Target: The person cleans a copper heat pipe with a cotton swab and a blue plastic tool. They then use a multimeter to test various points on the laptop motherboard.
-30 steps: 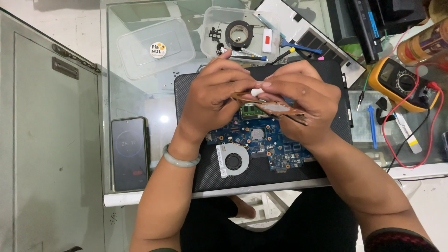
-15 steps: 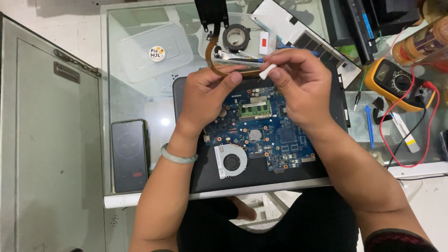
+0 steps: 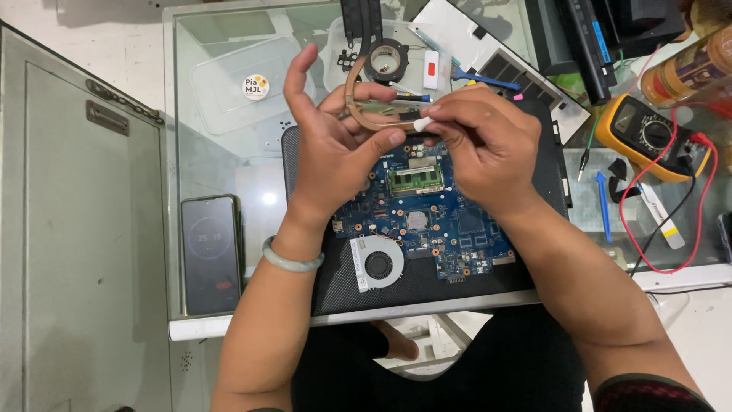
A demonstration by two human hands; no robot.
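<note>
My left hand (image 3: 335, 152) holds a copper heat pipe (image 3: 354, 95) lifted above the open laptop, its black finned end (image 3: 360, 19) pointing away from me. The left index finger is raised and the thumb pinches the pipe. My right hand (image 3: 480, 145) grips a small white wad (image 3: 422, 123) pressed against the pipe's near end. Below the hands lies the laptop base (image 3: 427, 286) with its blue mainboard (image 3: 457, 229) and a round fan (image 3: 379, 265) exposed.
A phone (image 3: 210, 252) lies at the glass table's left edge. A tape roll (image 3: 386, 61) and clear plastic trays (image 3: 229, 91) sit behind. On the right are a yellow multimeter (image 3: 648, 137) with red and black leads, a blue pry tool (image 3: 602, 206) and a laptop cover (image 3: 496, 57).
Both hands have risen off the mainboard and moved back. The heat pipe has swung from lying low over the board to held up, and the mainboard is now uncovered.
</note>
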